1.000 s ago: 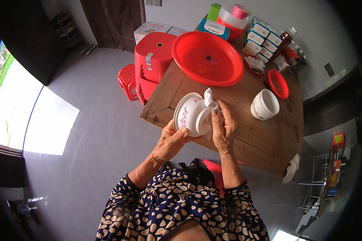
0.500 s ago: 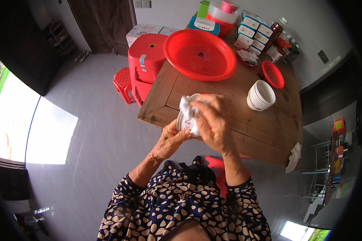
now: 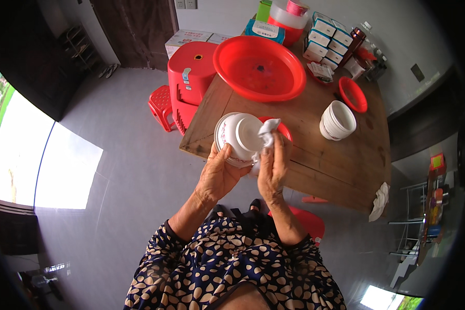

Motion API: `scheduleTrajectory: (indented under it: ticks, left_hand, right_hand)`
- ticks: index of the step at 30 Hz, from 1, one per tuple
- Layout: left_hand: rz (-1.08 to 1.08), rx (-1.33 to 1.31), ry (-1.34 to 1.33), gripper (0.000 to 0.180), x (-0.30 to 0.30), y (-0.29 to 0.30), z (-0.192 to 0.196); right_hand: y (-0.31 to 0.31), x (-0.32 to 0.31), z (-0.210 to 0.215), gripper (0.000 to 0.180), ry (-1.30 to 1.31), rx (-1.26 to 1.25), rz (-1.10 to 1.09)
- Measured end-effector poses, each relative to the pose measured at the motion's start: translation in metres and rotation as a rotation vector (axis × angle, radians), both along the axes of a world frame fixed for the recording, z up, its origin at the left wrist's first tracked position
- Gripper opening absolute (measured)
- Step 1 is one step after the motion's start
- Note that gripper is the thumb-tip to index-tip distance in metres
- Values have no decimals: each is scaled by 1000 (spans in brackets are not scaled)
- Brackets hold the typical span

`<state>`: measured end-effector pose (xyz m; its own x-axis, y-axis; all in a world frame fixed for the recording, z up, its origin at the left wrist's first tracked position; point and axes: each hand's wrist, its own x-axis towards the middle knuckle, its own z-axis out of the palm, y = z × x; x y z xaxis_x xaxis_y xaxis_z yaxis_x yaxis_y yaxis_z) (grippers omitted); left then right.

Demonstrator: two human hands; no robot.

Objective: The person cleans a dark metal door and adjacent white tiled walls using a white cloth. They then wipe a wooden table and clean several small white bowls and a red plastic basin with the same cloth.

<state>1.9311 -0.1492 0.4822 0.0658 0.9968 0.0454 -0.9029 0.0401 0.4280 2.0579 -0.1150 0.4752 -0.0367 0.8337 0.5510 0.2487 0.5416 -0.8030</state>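
My left hand (image 3: pixel 217 174) grips a white bowl (image 3: pixel 238 135) with a red pattern round its side. The bowl is tilted so that its underside and foot ring face up, over the near edge of the wooden table (image 3: pixel 315 160). In my right hand (image 3: pixel 274 168) is a crumpled white cloth (image 3: pixel 268 132), pinched between thumb and fingers at the bowl's right side. Partly hidden behind the bowl and cloth lies a small red basin (image 3: pixel 287 129). Farther right on the table stands a stack of white bowls (image 3: pixel 338 121).
A large red basin (image 3: pixel 261 70) holding some water stands at the table's far left. Behind are boxed tissue packs (image 3: pixel 326 41), bottles (image 3: pixel 357 36) and a red basket (image 3: pixel 352 94). Red stools (image 3: pixel 191 67) flank the table's left side. A pale cloth (image 3: pixel 380 201) hangs at the right corner.
The bowl has been turned over, from its inside facing up to its underside. My right hand with the cloth has moved from inside the bowl to its right side.
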Motion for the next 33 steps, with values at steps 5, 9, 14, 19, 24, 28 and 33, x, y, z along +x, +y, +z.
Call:
scheduleTrajectory:
  ticks: [5, 9, 14, 19, 24, 28, 33]
  left_hand:
    - [87, -90, -47, 47, 11, 5, -13]
    - [54, -118, 27, 39, 17, 2, -14]
    - [-5, -134, -51, 42, 16, 3, -5]
    - [-90, -108, -150, 45, 6, 2, -13]
    - [-101, -175, -90, 46, 1, 5, -3]
    - [-86, -200, -64, 45, 0, 7, -6]
    - [-144, -158, -42, 48, -1, 12, -12]
  right_hand:
    - [-12, -10, 3, 39, -380, 442, -72]
    - [-8, -16, 7, 41, -531, 633, -87]
    - [-2, -17, 26, 38, -611, 631, -91]
    - [-7, 5, 16, 37, -589, 651, 78]
    - [-13, 32, -6, 48, -459, 590, 158]
    - [-13, 40, -9, 40, -303, 366, 144]
    - [-8, 43, 0, 29, -130, 216, 145]
